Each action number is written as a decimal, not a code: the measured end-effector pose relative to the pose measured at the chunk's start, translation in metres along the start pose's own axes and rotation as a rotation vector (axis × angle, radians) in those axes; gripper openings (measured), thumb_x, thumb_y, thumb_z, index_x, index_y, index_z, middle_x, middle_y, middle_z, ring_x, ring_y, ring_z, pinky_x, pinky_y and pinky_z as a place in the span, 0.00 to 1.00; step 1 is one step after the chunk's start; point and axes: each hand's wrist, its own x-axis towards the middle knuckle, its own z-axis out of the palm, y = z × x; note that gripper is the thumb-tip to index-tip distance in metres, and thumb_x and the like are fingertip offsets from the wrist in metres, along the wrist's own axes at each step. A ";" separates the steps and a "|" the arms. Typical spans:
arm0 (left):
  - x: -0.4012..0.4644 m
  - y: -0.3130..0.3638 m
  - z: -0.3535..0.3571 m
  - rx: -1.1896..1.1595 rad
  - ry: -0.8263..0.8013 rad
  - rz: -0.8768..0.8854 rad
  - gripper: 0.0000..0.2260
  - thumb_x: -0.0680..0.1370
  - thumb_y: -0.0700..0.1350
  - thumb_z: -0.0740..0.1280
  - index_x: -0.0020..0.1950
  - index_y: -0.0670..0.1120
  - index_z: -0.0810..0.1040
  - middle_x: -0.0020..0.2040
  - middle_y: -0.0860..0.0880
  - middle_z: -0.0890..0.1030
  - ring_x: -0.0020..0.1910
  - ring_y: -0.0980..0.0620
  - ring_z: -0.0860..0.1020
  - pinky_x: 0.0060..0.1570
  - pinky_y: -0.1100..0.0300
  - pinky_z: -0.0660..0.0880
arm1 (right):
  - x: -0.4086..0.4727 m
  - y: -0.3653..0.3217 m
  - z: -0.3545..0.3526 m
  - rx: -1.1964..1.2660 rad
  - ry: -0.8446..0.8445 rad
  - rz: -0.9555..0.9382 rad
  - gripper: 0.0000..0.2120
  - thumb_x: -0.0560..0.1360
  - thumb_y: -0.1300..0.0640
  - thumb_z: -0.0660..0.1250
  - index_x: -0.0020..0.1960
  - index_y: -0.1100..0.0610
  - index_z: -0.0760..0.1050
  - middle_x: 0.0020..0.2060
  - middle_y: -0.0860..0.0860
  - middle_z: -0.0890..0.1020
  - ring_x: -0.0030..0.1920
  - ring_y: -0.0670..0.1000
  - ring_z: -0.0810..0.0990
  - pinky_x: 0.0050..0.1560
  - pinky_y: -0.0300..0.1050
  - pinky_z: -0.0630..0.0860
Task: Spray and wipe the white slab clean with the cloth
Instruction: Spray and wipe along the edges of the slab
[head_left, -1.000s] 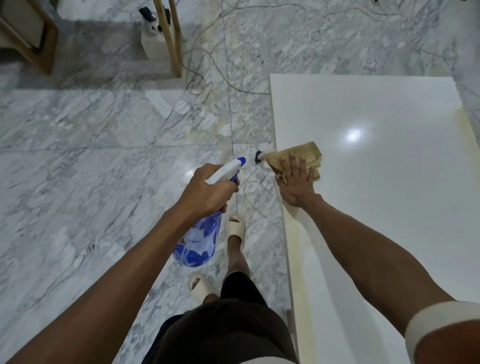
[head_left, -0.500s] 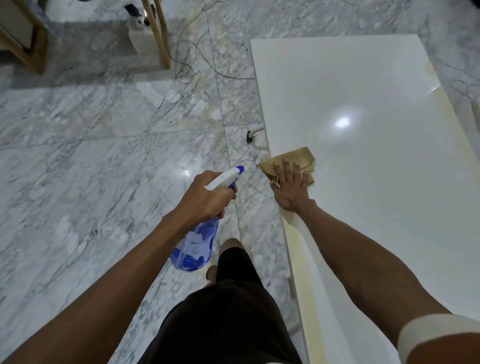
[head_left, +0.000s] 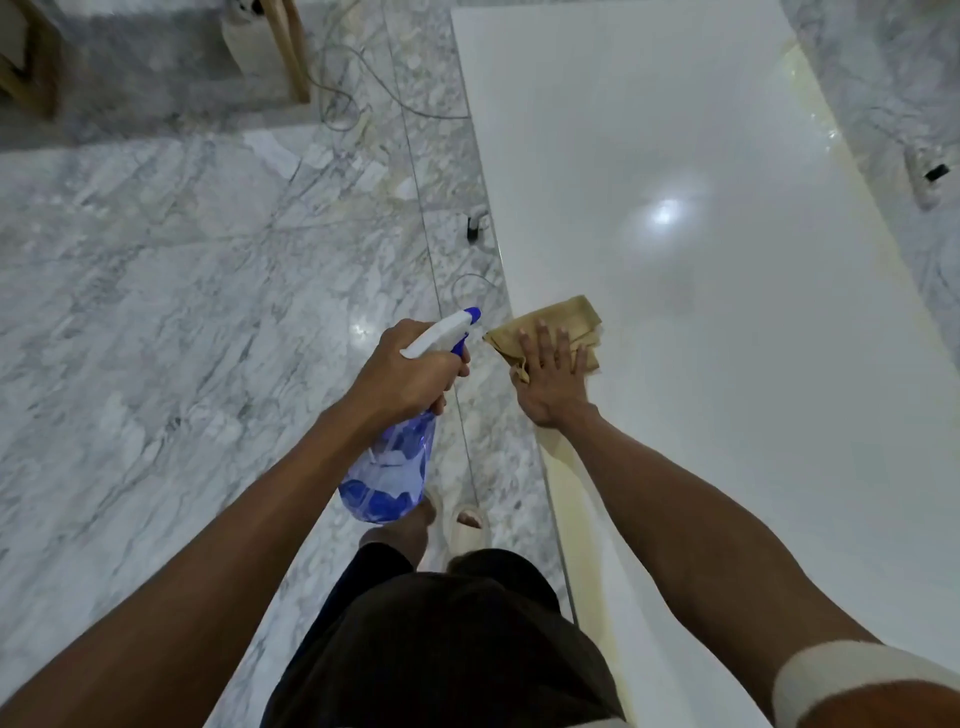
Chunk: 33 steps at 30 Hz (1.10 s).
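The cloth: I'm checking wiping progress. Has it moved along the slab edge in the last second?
Yes. The cloth slid along the white slab edge toward the person, away from the black plug.

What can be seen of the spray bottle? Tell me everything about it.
The spray bottle is see-through blue plastic with a white trigger head and a blue nozzle tip. Blue liquid sits in its lower part. The left hand grips its neck and holds it in the air over the marble floor, tilted, base toward the person, nozzle aimed at the tan cloth at the white slab's near edge. It touches neither cloth nor slab; only that hand touches it.
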 end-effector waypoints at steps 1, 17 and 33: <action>-0.009 -0.003 0.006 0.003 -0.001 0.007 0.08 0.75 0.34 0.64 0.44 0.38 0.82 0.44 0.39 0.86 0.22 0.52 0.77 0.25 0.61 0.75 | -0.013 0.000 0.005 -0.004 0.003 -0.003 0.37 0.73 0.35 0.31 0.80 0.47 0.37 0.80 0.52 0.39 0.80 0.59 0.37 0.75 0.66 0.35; -0.170 -0.065 0.048 0.017 -0.069 0.035 0.08 0.74 0.33 0.63 0.44 0.40 0.82 0.42 0.42 0.86 0.23 0.52 0.76 0.26 0.59 0.75 | -0.220 0.022 0.094 0.028 0.032 0.066 0.32 0.80 0.41 0.48 0.81 0.51 0.46 0.80 0.57 0.54 0.79 0.65 0.53 0.73 0.72 0.51; -0.308 -0.124 0.135 0.029 -0.196 0.064 0.08 0.73 0.33 0.63 0.44 0.37 0.83 0.43 0.40 0.85 0.24 0.49 0.76 0.27 0.59 0.75 | -0.386 0.043 0.165 0.032 0.018 0.135 0.31 0.84 0.43 0.47 0.77 0.48 0.30 0.80 0.52 0.35 0.79 0.59 0.33 0.76 0.65 0.35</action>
